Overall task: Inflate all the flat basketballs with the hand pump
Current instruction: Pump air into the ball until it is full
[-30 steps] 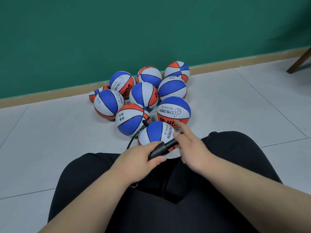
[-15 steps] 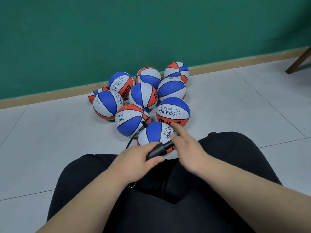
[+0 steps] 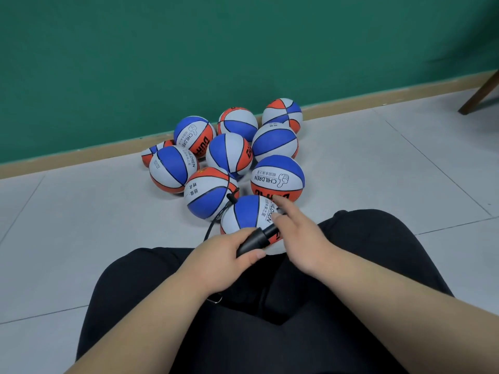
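At the nine o'clock edge of the basketballs (image 3: 229, 155), one is half hidden. The left hand (image 3: 224, 257) closes its grip round the black hand pump (image 3: 252, 241), the nearest ball (image 3: 247, 214) at twelve o'clock. The right hand (image 3: 299, 236) covers the pump's far end; its grip I cannot make out.

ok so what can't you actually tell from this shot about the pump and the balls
All in the head view:
- pump: its handle end is covered by the right hand, so the grip there is unclear.
- hose: the tip is too small to tell which ball it enters.
- back-left ball: mostly behind the ball in front, so its fill is unknown.
- wooden leg: cut off by the right edge.
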